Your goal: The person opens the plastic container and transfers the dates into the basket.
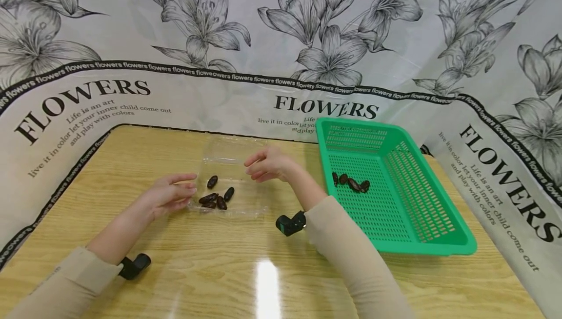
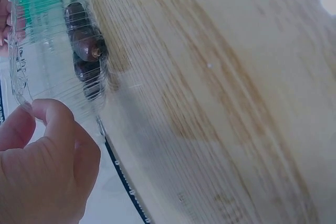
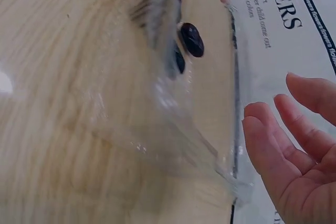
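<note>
A clear plastic box (image 1: 246, 199), its lid raised at the back, stands on the table with several dark brown dates (image 1: 221, 203) in its left part. At the box's left side is my left hand (image 1: 169, 194); in the left wrist view its thumb and index finger pinch the rim. My right hand (image 1: 273, 164) hovers by the right side of the box, fingers loosely bent. The right wrist view shows that hand (image 3: 294, 156) apart from the plastic, with nothing between thumb and fingers. Through the ribbed wall, dates (image 2: 86, 45) appear heaped together.
To the right stands a green perforated basket (image 1: 439, 248), with several dates (image 1: 353, 185) on its floor near the left wall. A flower-printed cloth (image 1: 210, 99) hangs behind the wooden table (image 1: 210, 270). Black wrist devices (image 1: 291, 224) sit under both sleeves.
</note>
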{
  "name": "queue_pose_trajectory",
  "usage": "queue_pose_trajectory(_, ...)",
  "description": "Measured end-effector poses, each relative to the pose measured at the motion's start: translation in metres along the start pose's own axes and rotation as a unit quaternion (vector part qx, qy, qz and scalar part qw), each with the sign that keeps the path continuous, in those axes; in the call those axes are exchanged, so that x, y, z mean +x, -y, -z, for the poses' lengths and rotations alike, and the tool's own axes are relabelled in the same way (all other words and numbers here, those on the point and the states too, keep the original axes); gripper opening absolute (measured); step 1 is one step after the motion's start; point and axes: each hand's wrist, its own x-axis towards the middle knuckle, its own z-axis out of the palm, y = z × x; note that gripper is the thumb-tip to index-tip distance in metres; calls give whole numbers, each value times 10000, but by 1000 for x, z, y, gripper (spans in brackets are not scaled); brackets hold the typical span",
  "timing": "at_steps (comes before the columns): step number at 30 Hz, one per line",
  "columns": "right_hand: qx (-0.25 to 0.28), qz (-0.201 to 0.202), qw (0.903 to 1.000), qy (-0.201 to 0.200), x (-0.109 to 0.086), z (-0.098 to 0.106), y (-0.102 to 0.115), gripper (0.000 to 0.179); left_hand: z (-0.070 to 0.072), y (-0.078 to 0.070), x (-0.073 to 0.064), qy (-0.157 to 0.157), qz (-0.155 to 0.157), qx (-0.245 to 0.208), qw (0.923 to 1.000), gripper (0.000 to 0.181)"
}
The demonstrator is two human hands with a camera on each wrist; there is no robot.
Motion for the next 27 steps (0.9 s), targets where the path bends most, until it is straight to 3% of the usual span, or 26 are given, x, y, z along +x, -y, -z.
queue_pose_trajectory(6,142,-48,9998,124,8,-18,-6,34,0,0,0,-4,9,12,10000,64)
queue_pose_trajectory(11,-29,-9,10000,5,13,-34,-12,28,2,2,-1,-28,-1,44,10000,65)
queue_pose_trajectory(22,-325,1,9979,-551,20,-60,-26,15,1,2,1,0,-32,-55,10000,63)
queue_pose_trajectory(27,-798,130,9914,-1030,23,-69,-29,10,3,3,3,54,-89,-68,9999,64)
